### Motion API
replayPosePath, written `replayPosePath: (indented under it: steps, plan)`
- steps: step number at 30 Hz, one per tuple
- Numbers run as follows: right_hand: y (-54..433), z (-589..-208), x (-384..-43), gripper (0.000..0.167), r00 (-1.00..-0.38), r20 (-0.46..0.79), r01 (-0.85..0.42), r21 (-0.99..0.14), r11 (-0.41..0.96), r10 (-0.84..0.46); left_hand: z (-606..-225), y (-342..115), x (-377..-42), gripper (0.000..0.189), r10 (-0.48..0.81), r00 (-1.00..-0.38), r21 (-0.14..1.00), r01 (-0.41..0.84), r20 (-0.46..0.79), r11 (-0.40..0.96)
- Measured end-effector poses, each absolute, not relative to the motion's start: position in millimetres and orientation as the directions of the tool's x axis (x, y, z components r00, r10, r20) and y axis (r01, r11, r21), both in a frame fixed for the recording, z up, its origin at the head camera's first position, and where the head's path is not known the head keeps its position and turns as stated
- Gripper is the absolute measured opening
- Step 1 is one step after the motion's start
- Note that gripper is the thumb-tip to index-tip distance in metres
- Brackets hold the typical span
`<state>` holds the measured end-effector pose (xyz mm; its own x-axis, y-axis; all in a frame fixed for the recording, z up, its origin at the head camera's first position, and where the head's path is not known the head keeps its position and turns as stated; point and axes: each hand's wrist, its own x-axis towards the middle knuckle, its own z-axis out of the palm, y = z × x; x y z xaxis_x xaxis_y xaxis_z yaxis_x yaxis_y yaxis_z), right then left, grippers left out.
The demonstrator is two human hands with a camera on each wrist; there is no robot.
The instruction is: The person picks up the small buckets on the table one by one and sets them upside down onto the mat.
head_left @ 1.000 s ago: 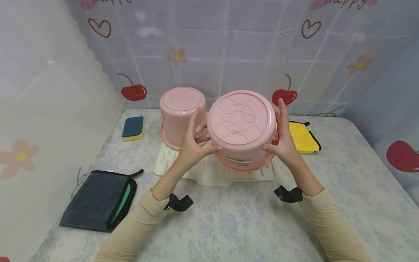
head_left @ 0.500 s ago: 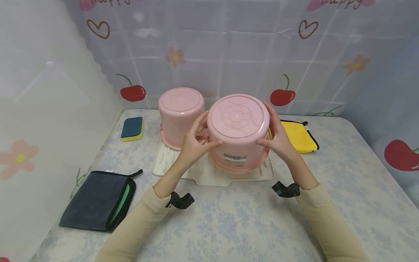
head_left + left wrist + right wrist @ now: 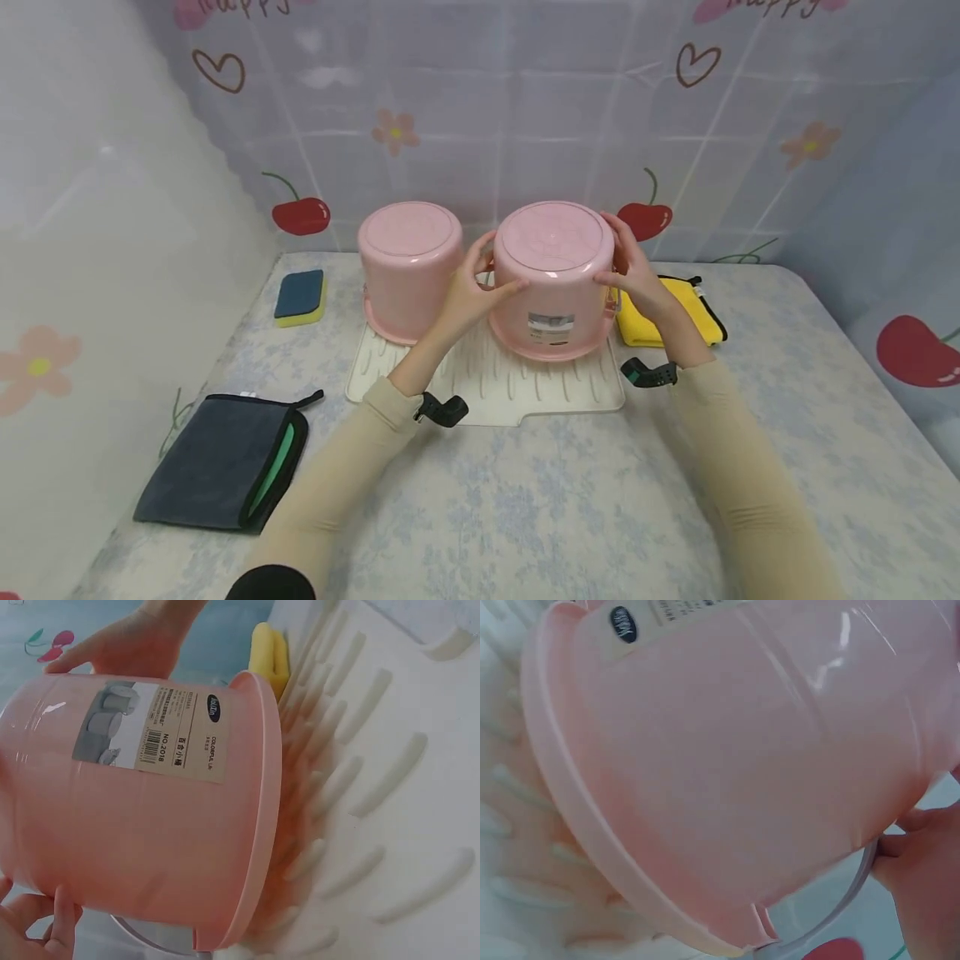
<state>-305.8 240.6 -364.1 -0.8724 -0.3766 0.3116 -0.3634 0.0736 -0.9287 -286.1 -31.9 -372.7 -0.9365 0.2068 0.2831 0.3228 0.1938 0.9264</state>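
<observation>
A pink plastic bucket (image 3: 553,287) is upside down over the right part of a cream ridged draining tray (image 3: 480,396). My left hand (image 3: 474,287) holds its left side, thumb in front and fingers farther back. On the opposite side my right hand (image 3: 636,271) grips it near the upturned base. A printed label (image 3: 154,731) shows on the wall in the left wrist view, where the rim is right at the tray's ridges. The wire handle (image 3: 840,907) hangs by the right hand in the right wrist view. Another pink bucket (image 3: 408,275) stands inverted at the left.
A yellow cloth (image 3: 637,331) lies behind the right wrist, partly hidden. At the back left is a blue and yellow sponge (image 3: 298,296). A folded dark grey cloth (image 3: 217,462) with green inside lies at the front left. A printed curtain (image 3: 525,108) hangs behind.
The held bucket has tipped from its base facing me to nearly upright on its rim, moving slightly back onto the tray. Both hands have moved back with it.
</observation>
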Motion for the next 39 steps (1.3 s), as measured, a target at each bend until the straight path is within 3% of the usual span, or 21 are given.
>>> replayPosePath:
  steps: [10,20,33,39]
  plan:
    - [251,-377,-338,0.077,-0.879,0.210,-0.245,-0.969,0.028,-0.428,-393,-17,-300,0.088,0.143,-0.966,0.945,0.241,0.213,0.220]
    - [263,-377,-341,0.080,-0.858,0.189,-0.213,-0.977,-0.004,-0.478,-399,-14,-294,0.096,0.175,-0.933,0.872,0.357,0.315,0.334]
    - [259,-389,-330,0.076,-0.915,0.204,-0.210,-0.978,-0.023,-0.348,-401,-16,-303,0.100,0.230,-0.930,0.863,0.354,0.285,0.361]
    - [258,-385,-322,0.072,-0.940,0.150,-0.176,-0.983,0.058,-0.306,-393,-17,-306,0.094,0.276,-0.925,0.849,0.357,0.262,0.391]
